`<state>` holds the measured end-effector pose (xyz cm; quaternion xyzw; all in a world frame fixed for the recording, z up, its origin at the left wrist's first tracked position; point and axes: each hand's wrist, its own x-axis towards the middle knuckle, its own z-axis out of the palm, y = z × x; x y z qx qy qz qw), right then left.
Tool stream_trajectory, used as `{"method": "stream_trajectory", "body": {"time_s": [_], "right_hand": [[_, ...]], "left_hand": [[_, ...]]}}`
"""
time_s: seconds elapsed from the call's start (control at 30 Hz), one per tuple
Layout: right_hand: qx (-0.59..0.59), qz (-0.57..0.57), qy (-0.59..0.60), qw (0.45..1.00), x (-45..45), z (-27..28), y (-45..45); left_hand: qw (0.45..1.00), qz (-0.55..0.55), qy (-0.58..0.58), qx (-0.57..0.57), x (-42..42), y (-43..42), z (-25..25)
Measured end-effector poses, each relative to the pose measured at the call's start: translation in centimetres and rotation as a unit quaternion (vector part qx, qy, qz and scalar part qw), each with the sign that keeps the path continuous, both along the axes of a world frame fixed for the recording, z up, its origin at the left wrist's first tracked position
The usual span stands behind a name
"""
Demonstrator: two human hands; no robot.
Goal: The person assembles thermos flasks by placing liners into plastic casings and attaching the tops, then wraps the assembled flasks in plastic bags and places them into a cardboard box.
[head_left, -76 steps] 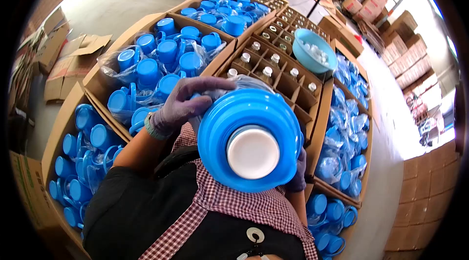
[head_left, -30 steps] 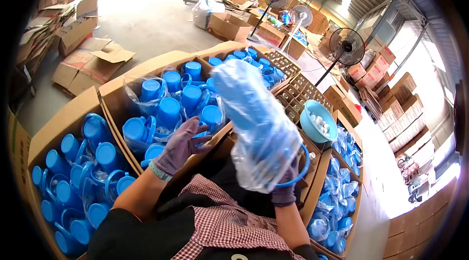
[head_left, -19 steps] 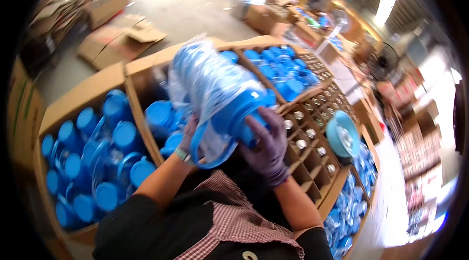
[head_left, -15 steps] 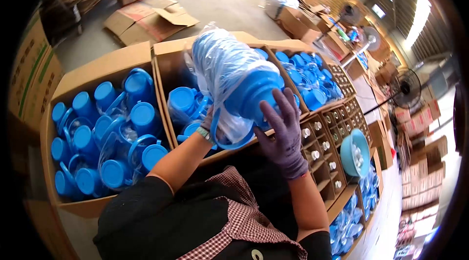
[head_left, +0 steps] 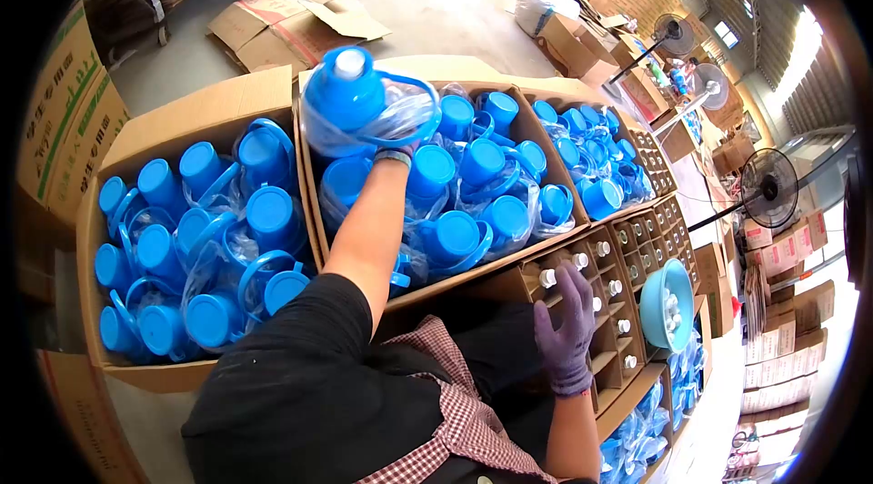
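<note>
My left hand (head_left: 406, 100) grips a blue thermos jug (head_left: 344, 95) in clear plastic wrap, held over the far left corner of the middle carton (head_left: 306, 202). A pale round top shows on the jug; its looped handle and the wrap partly hide my fingers. More wrapped blue jugs (head_left: 430, 171) stand in that carton. My right hand (head_left: 569, 331), in a purple glove, is open with fingers apart and holds nothing visible. It hovers by the divided carton (head_left: 605, 361), close to a white-capped bottle (head_left: 547, 277); whether it touches the bottle I cannot tell.
Left is another carton (head_left: 89, 302) filled with blue jugs; a third carton of them (head_left: 602, 197) stands to the right. A light-blue bowl (head_left: 651, 307) of small white pieces rests on the divided cartons. Beyond are a flattened box (head_left: 273, 29) and fans (head_left: 768, 186).
My left hand has moved the jug left and away from me, and the jug has turned. My right hand has come away from it, down to the divided carton.
</note>
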<state>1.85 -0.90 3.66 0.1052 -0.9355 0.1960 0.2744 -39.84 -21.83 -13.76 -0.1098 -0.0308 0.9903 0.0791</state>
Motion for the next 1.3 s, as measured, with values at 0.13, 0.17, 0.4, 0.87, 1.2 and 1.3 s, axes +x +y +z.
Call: {"method": "stream_trajectory", "body": {"time_s": [0.13,0.17,0.4,0.87,1.2,1.3], "right_hand": [[-0.007,-0.032,-0.025,0.999,2.5,-1.5,1.3],[-0.018,-0.045,-0.037,0.998,3.0,-2.1,1.7],[-0.075,-0.121,-0.122,0.982,6.5,-6.0,4.7],[-0.153,-0.264,-0.151,0.940,10.3,-10.6,7.0],[-0.175,-0.274,-0.126,0.937,11.2,-12.3,7.9],[-0.184,-0.285,-0.130,0.932,11.3,-12.3,8.0]], "left_hand": [[0.986,0.032,-0.166,0.003,-1.6,-1.2,-7.5],[0.980,0.035,-0.198,-0.002,-1.9,-1.4,-8.9],[0.961,0.095,-0.245,-0.089,-1.5,-5.4,-6.4],[0.187,-0.122,0.083,-0.971,-7.4,2.7,-1.2],[0.102,-0.046,0.163,-0.980,-7.7,0.0,1.4],[0.266,0.262,0.176,-0.911,-5.8,-2.5,1.9]]}}
